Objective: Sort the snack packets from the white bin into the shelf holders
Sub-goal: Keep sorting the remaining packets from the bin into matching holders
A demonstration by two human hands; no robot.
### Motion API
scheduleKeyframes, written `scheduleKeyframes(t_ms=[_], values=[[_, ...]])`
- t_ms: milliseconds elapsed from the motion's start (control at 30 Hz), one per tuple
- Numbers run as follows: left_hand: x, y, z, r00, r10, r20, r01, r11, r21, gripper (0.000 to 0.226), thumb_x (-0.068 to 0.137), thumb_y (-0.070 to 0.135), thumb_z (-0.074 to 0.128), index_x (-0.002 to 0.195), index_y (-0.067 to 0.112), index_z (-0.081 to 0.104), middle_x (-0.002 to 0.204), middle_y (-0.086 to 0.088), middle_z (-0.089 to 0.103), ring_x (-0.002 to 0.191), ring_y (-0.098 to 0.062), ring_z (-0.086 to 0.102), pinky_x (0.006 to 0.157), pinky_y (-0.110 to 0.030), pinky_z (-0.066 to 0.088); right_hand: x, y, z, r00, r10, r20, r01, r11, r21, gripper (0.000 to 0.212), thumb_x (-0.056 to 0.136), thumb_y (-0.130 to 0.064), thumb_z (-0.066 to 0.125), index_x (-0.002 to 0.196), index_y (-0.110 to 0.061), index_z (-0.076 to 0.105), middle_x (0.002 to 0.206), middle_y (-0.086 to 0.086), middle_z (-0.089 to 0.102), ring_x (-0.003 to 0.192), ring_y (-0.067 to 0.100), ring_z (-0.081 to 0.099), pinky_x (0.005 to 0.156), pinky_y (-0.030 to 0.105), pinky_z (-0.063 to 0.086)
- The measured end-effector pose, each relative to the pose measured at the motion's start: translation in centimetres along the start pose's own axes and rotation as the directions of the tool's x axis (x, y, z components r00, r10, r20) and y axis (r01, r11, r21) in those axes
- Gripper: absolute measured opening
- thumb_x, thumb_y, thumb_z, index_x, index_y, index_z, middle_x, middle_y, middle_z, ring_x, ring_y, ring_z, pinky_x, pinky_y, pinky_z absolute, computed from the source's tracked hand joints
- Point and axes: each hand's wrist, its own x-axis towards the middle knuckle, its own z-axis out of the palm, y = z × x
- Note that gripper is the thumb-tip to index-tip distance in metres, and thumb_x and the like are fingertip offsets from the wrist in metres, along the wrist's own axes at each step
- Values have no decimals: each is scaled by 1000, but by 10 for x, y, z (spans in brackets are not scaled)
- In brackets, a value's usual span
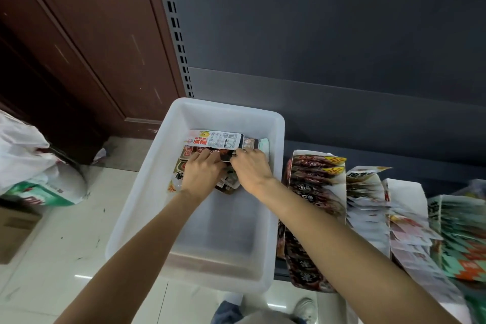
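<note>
Both my hands are down in the far end of the white translucent plastic bin (pixel 147 192), which sits at the left end of the dark grey metal shelf (pixel 342 123). My left hand (pixel 202 176) lies palm down on the heap of snack packets (pixel 226 184), fingers curled over a dark red packet with a glossy wrapper (pixel 200 151). My right hand (pixel 251 168) is just beside it, the two nearly touching, and its fingertips pinch the near edge of a white flat packet with red lettering and a barcode (pixel 215 139) that lies across the top of the heap against the bin's far wall. Behind my right hand a pale green-edged packet (pixel 263 145) pokes out; I think it is a separate packet, though the view there is too cramped to be sure. The near half of the bin shows only its bare floor.

To the right of the bin, on the same shelf, stand the white cardboard shelf holders (pixel 405 192) in a row, each filled with overlapping packets: dark brown ones (pixel 315 192) nearest the bin, then pale ones (pixel 365 208), then green and orange ones (pixel 460 239) at the far right, blurred.

On the glossy cream tiled floor (pixel 65 244) to the left lie a white plastic bag (pixel 23 150) and a brown cardboard box (pixel 15 229). My grey shoe (pixel 305 308) shows below the bin.
</note>
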Motion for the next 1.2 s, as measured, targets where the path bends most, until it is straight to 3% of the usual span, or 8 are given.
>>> scheduleKeyframes(t_ms=[233,367,533,600,667,800,1000,1200], values=[[-2,-8,-18,941,19,-337,-78,984,-161,17,91,18,54,76,16,63,80,-1,59,71,-21,53,62,-35,42,-20,25,-18,988,121,-101,-90,959,270,29,87,-8,56,115,-16,61,122,4,58,112,25,52,92,34,43],[-8,-3,-35,967,-190,-167,114,918,-380,12,94,24,49,91,16,58,79,-1,64,69,-24,58,61,-32,42,-38,29,-24,982,148,-115,-78,880,469,37,91,-24,60,127,-20,54,130,0,54,119,22,46,99,33,37],[-13,1,-44,926,-371,64,338,744,-576,13,79,8,73,87,17,69,81,7,71,69,-14,65,60,-17,40,-44,21,-22,988,141,-68,-88,860,503,39,89,-21,59,128,-20,53,133,2,52,121,23,43,98,33,36],[-14,1,-51,896,-411,167,407,610,-680,15,75,7,77,80,20,70,77,15,69,70,-6,65,61,-7,42,-45,19,-22,990,131,-59,-85,866,493,39,89,-19,58,128,-21,52,132,2,52,122,23,42,99,35,37],[-14,4,-59,840,-444,313,488,367,-792,19,75,5,77,72,22,68,68,21,68,64,2,63,58,-6,43,-46,18,-23,990,125,-58,-81,869,488,41,89,-17,58,129,-21,51,133,2,52,122,23,43,99,34,37],[-16,7,-80,741,-557,374,467,27,-884,11,81,4,71,79,15,70,80,-4,72,75,-16,67,70,-29,55,-51,20,-27,986,131,-105,-54,838,542,42,92,-24,58,133,-21,49,135,1,51,123,21,46,97,33,36],[-8,26,-132,746,-619,246,319,8,-948,7,83,16,71,82,23,72,68,2,71,63,-11,66,58,-26,55,-70,30,-47,934,259,-247,53,581,812,19,89,-29,64,106,-19,67,98,-4,70,90,15,62,79,34,50],[11,55,-156,736,-485,472,402,-247,-882,29,98,31,48,92,16,72,88,-10,72,81,-25,67,76,-42,52,-114,56,-50,944,320,-79,36,137,990,4,90,-16,64,92,-17,67,90,-7,70,81,7,65,71,27,51]])
